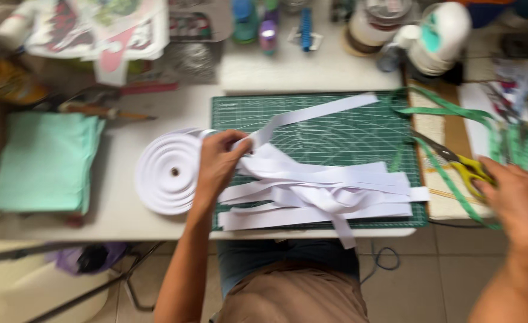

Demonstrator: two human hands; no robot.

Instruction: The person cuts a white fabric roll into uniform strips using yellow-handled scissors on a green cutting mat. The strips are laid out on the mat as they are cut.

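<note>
Spanning a cluttered white worktable (126, 221) above a tiled floor, a green gridded cutting mat (347, 128) carries loose white ribbon strips (317, 191). The left hand (219, 161) pinches one strip beside the white ribbon roll (168, 173); the blurred right hand (515, 197) touches yellow-handled scissors (464, 167), grip unclear.

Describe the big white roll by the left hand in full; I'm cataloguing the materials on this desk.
The white ribbon roll lies flat on the pale table, just left of the green cutting mat. It looks like smooth white tape wound in many tight rings around a small dark centre hole. Its loose end runs right, under the left hand, which covers the roll's right edge, towards the pile of cut white strips.
</note>
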